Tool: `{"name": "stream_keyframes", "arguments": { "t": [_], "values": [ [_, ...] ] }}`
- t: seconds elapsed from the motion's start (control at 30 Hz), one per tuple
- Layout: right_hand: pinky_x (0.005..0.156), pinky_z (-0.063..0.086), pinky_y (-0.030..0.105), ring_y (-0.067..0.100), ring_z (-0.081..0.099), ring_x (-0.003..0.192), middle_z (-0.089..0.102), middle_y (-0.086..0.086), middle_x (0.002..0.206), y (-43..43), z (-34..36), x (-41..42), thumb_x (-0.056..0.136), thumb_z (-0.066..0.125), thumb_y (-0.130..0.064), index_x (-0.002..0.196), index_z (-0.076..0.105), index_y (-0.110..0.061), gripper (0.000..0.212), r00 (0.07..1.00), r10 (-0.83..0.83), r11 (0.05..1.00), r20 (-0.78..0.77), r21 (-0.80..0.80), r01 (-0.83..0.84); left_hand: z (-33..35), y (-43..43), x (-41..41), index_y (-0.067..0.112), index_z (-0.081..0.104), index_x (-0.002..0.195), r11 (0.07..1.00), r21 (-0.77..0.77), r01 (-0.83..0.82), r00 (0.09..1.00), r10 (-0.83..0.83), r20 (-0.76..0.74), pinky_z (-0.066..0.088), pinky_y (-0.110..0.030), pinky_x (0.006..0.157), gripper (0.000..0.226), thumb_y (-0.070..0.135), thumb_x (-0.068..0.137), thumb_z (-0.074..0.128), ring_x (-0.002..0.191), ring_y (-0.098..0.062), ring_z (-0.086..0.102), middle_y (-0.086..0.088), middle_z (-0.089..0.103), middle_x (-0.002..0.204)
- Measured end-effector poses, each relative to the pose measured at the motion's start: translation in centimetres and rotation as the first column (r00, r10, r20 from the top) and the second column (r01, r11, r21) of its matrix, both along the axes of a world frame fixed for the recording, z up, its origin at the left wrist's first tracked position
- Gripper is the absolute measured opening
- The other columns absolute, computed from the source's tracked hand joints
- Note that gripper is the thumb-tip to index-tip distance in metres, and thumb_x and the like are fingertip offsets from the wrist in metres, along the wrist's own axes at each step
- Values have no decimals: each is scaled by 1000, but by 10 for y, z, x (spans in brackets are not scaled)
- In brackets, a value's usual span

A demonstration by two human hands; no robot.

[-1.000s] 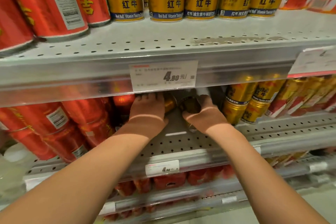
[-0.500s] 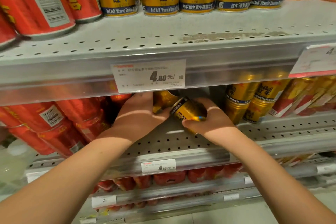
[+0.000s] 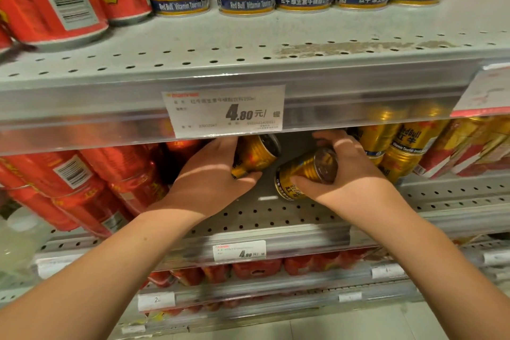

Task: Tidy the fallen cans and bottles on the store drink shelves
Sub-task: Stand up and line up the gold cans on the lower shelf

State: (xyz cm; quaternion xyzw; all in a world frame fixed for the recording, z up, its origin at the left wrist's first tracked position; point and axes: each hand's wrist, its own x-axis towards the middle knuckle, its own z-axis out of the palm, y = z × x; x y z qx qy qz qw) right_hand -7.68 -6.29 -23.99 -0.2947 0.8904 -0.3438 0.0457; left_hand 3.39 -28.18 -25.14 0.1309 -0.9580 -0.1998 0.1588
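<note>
Store drink shelf (image 3: 276,218), middle tier — tipped stock in both hands.
Held: left can (image 3: 255,156), tilted, left hand (image 3: 209,174) fingers wrapped round its side; right can (image 3: 306,171), right hand (image 3: 350,174) clamped likewise. Likely rigid, slick, weighty if full — grip mid-body.

We hold a tilted gold can in each hand on the middle shelf (image 3: 276,215).
Our left hand (image 3: 209,174) wraps round the left gold can (image 3: 256,154), its dark end pointing up and right. Our right hand (image 3: 350,174) grips the right gold can (image 3: 306,171), its end turned toward us, above the perforated shelf. The two cans are near each other. Red cans (image 3: 91,182) crowd the left, stacked gold cans (image 3: 400,146) stand just beside our right hand, and a 4.80 price tag (image 3: 223,112) hangs on the upper shelf (image 3: 220,44).
</note>
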Motion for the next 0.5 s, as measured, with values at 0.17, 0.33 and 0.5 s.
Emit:
{"name": "stream_keyframes", "arguments": {
  "t": [0.17,0.33,0.5],
  "values": [
    [96,47,32,22,52,126,37,-5,148,-9,5,1,72,77,-63,145,27,-44,92,994,65,980,-86,195,-47,-5,0,2,34,35,149,999,41,19,999,-18,-37,41,-25,99,77,55,85,72,125,-17,56,7,56,141],
    [97,40,29,22,47,133,31,-5,152,-26,-2,-1,74,77,-60,148,19,-43,96,991,112,979,-77,181,-96,-3,-3,4,47,34,142,980,200,19,996,0,-94,43,-29,103,71,64,83,69,127,-12,54,13,55,140],
    [103,44,31,15,50,127,47,-5,142,-37,-36,6,71,86,-47,148,29,-35,97,981,37,986,188,-168,-5,-4,3,2,62,46,122,890,454,-48,969,151,-194,45,-23,99,59,78,70,69,118,7,56,34,60,122]
  ]
}}
